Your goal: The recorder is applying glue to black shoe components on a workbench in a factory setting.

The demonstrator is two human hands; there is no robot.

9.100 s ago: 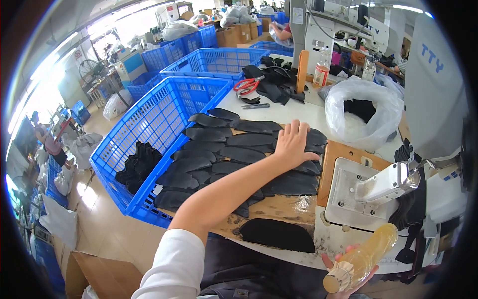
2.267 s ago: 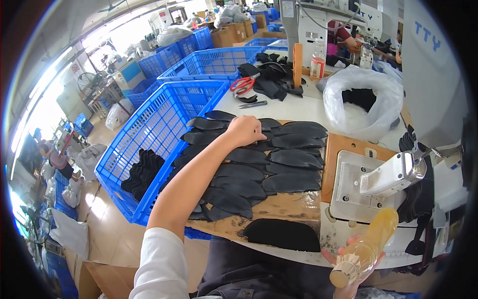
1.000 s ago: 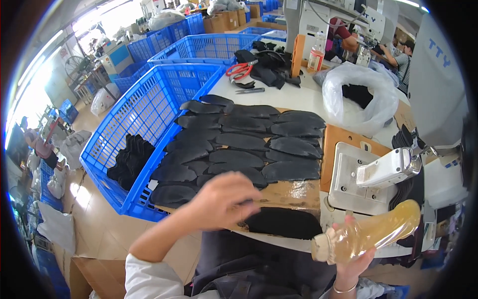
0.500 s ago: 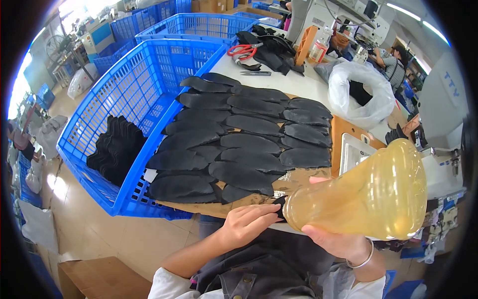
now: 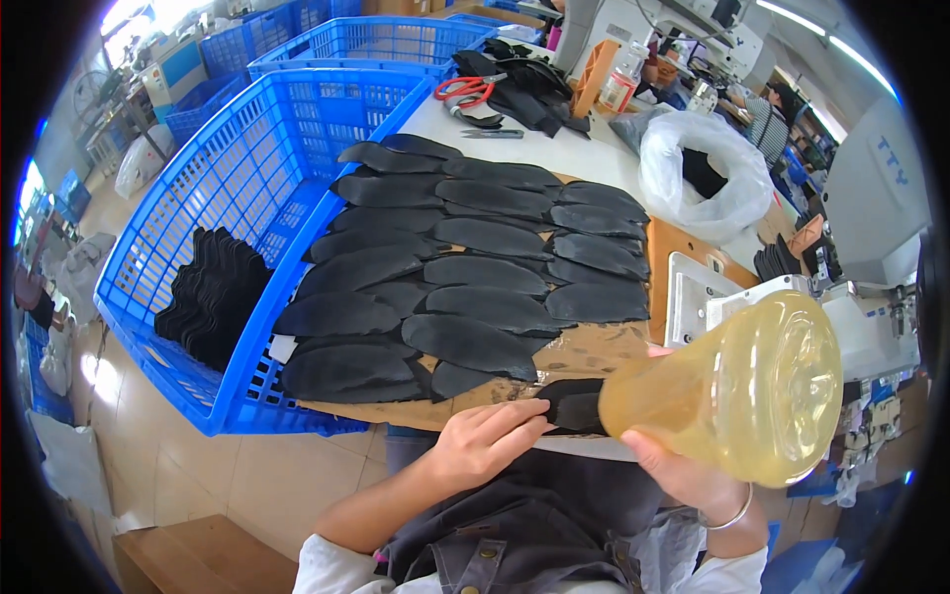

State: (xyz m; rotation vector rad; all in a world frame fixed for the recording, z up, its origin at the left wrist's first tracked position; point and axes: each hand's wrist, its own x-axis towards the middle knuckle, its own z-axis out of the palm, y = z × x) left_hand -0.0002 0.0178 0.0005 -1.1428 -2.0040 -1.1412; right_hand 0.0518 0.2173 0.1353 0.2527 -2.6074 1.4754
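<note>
Hands: two, left (image 5: 490,441) and right (image 5: 683,473), one person's, both low at the table's near side.
Piece at hand: one black piece (image 5: 574,406), at the near edge of the cardboard (image 5: 594,351), between the left fingertips and the bottle (image 5: 727,396).
Laid pieces: I count about twenty black ovals (image 5: 485,297) in overlapping rows; the overlap rules out an exact tally.
Crates: two blue ones close by, a near crate (image 5: 259,335) and a far crate (image 5: 376,40); more blue ones stand behind.
Stack: one, of wavy-edged black parts (image 5: 213,297), inside the near crate.
Tools: one pair of red-handled scissors (image 5: 478,81); one pair of snips (image 5: 493,134), on the white table (image 5: 421,129).
Bag: one, white plastic (image 5: 661,168), mouth open, something black inside.
Back edge: one clear bottle (image 5: 618,91), red label, just beside one orange block (image 5: 594,79).
Left pose: forearm rises from below toward the right, back of the hand up; fingers bent and together, tips on the piece's left end. Pinching or only pressing: cannot tell, thumb hidden.
Right pose: forearm comes in from lower right, silver bracelet (image 5: 748,503) at the wrist; fingers wrapped round the bottle, thumb along its near side.
Bottle pose: one, yellowish, tipped over, base up and to the right, narrower end toward the piece. Mouth hidden; contact cannot be told.
</note>
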